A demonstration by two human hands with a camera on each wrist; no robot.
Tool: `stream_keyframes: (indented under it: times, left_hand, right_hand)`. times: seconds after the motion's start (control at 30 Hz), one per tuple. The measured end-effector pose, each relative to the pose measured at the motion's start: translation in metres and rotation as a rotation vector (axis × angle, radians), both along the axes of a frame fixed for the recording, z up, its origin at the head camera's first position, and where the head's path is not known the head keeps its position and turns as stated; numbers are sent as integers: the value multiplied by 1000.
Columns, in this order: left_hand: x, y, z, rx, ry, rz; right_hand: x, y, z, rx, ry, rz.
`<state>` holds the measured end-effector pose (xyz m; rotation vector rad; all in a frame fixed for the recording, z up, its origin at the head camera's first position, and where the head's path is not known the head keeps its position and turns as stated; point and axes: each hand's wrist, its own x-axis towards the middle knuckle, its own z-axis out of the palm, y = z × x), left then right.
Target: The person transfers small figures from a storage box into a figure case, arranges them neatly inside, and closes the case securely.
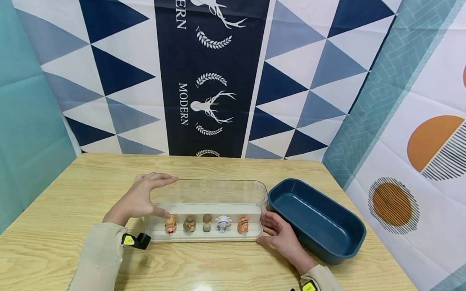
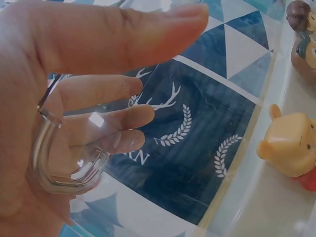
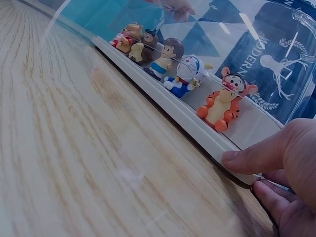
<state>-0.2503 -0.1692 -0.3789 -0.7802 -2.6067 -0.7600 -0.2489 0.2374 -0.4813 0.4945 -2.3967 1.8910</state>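
A long clear plastic lid (image 1: 214,190) with rounded corners stands tilted up along a white base tray (image 1: 227,235). Small figurines stand in a row on the tray: a yellow bear (image 2: 291,143), an owl (image 1: 189,224), a boy (image 3: 168,54), a white-and-blue figure (image 1: 223,223) and an orange tiger (image 3: 224,101). My left hand (image 1: 143,198) grips the lid's left end, thumb on the near side and fingers seen through the plastic. My right hand (image 1: 281,237) holds the tray's right end, its thumb (image 3: 252,158) on the front corner and the other fingers partly hidden behind it.
A deep dark-blue rectangular bin (image 1: 320,217) stands right of the tray, close to its right end and behind my right hand. The wooden table (image 1: 51,241) meets a patterned cloth wall (image 1: 213,73) at the back, with more hung cloth at both sides.
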Motion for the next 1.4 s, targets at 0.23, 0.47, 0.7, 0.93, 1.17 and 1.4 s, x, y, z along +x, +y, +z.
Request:
stream_keyframes:
  times: [0.23,0.47,0.7,0.93,1.17,1.4]
  left_hand:
    - [1,-1,-1,-4,4,4]
    - [-1,-2,-4,-1,0,-1]
    - [-2,-3,-8,3,-20,-8]
    - [-4,-1,-10,-9,-28,-9]
    - [-5,2,-11,-15,-48,-7]
    - [-4,3,-9,-29,-53,-8]
  right_hand:
    - [1,0,-1,-6,-13,1]
    - [1,-1,-2,-14,-15,5]
    - [1,-1,-2,-29,-19,25]
    - [3,-2,-1,-10,-23,0]
    - [4,-2,3,20,-16,-19]
    - [3,-1,2,18,-26,-14]
